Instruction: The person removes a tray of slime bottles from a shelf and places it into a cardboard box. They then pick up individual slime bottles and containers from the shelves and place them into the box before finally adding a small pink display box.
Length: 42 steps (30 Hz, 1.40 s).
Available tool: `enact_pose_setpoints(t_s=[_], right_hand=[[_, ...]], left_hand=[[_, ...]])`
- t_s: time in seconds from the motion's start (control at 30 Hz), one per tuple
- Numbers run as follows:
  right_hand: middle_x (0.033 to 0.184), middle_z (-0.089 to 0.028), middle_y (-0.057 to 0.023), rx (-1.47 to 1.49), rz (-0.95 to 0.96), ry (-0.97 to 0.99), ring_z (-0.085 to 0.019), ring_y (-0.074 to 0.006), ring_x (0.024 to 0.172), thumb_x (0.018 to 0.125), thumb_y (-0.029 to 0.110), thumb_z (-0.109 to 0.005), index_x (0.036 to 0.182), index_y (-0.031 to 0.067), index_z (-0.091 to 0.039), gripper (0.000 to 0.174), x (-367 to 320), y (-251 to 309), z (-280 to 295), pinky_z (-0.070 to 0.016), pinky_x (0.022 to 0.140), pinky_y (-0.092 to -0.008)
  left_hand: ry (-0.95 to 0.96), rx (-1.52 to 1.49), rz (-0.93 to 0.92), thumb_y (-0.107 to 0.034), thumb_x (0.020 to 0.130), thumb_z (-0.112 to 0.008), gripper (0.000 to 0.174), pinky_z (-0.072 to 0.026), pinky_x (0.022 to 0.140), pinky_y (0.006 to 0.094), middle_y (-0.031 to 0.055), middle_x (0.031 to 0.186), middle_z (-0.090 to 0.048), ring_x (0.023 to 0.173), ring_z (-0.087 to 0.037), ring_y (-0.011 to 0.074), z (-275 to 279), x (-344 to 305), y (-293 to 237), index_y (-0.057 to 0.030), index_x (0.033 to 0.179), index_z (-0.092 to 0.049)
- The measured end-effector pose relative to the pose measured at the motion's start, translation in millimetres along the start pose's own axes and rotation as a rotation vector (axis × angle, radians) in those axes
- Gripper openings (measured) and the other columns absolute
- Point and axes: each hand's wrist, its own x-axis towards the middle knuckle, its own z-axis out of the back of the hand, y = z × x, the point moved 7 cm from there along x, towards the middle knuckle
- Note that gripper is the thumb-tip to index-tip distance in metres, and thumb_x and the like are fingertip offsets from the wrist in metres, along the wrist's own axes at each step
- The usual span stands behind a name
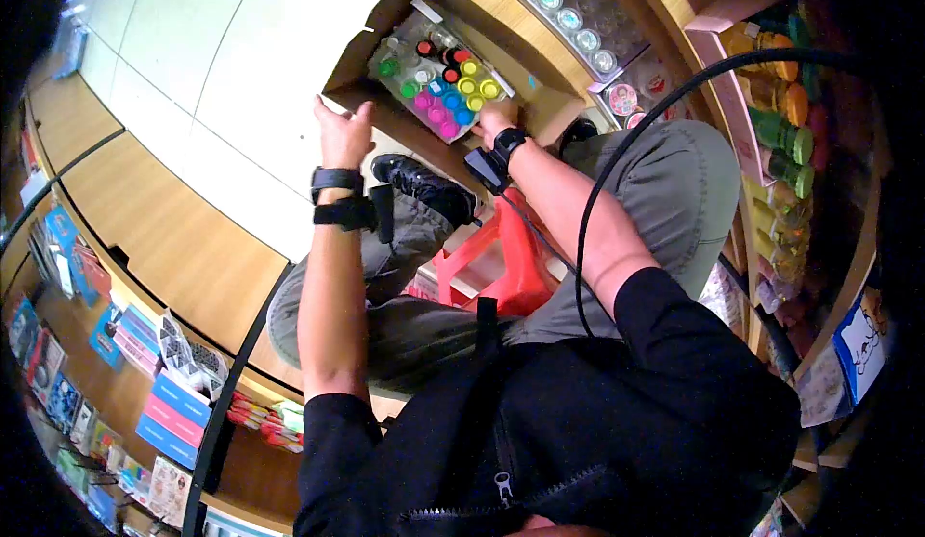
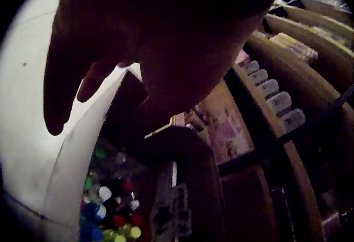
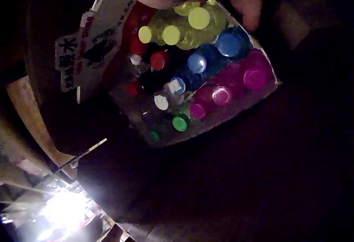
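Note:
My right hand [image 1: 499, 116] grips the near right corner of a small carton [image 3: 105, 23] full of little bottles, its fingers over the rim by the yellow caps. The bottles have yellow caps [image 3: 171, 35], blue caps [image 3: 197, 62], pink caps [image 3: 255, 78], and some red, white and green ones. This carton sits inside a larger brown cardboard box [image 1: 544, 99] on the floor. My left hand [image 1: 345, 134] is held beside the big box's left side, thumb and fingers spread, with nothing in it. In the left wrist view it is a dark shape above the box.
Pale floor tiles [image 1: 260, 65] lie left of the box. A black shoe [image 1: 414, 179] and a red plastic stool [image 1: 520, 262] are close below it. Shelves with clear round-lidded containers [image 1: 568, 20] stand at the right, wooden shelving [image 1: 154, 219] at the left. A black cable [image 1: 617, 166] crosses the right side.

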Motion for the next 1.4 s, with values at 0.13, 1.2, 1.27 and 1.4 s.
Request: enact_pose_setpoints(t_s=[0.13,1.2,1.27,1.4], right_hand=[[0.106,-0.056,-0.0113,-0.200,0.107,-0.079,-0.058,-0.0282,0.090,0.084,0.007,-0.043,0.111,0.0072,-0.050,0.027,12,21,6,-0.0501,0.075,-0.0478],[0.096,-0.050,-0.0079,0.132,0.201,0.401,-0.049,-0.0185,0.082,0.081,0.026,-0.052,0.105,0.0081,-0.046,0.030,-139,86,-42,-0.0417,0.071,-0.0341],[0.094,-0.053,-0.0047,0.275,0.243,0.540,-0.054,-0.0192,0.071,0.083,0.018,-0.054,0.098,0.0091,-0.048,0.018,-241,126,-21,-0.0454,0.064,-0.0324],[0.100,-0.058,-0.0119,0.346,0.504,0.751,-0.063,-0.0252,0.084,0.086,0.009,-0.052,0.112,0.0054,-0.044,0.027,-342,177,59,-0.0527,0.072,-0.0334]], left_hand=[[0.059,-0.080,0.068,-0.010,0.076,-0.062,0.069,-0.0526,0.046,0.0347,0.0212,0.093,-0.058,0.064,-0.061,0.0262,-32,-3,20,0.0014,0.127,-0.016],[0.014,-1.108,-0.153,-0.014,0.086,-0.050,0.060,-0.0493,0.082,0.0393,0.0216,0.128,-0.034,0.102,-0.051,0.0340,35,-134,-112,-0.0017,0.135,-0.017],[0.121,-1.186,-0.242,-0.014,0.086,-0.050,0.061,-0.0468,0.086,0.0402,0.0214,0.127,-0.036,0.104,-0.050,0.0339,37,-182,-128,-0.0025,0.136,-0.016],[0.272,-1.298,-0.281,-0.014,0.086,-0.051,0.063,-0.0448,0.088,0.0409,0.0189,0.124,-0.040,0.104,-0.050,0.0305,28,-235,-129,-0.0070,0.137,-0.015]])
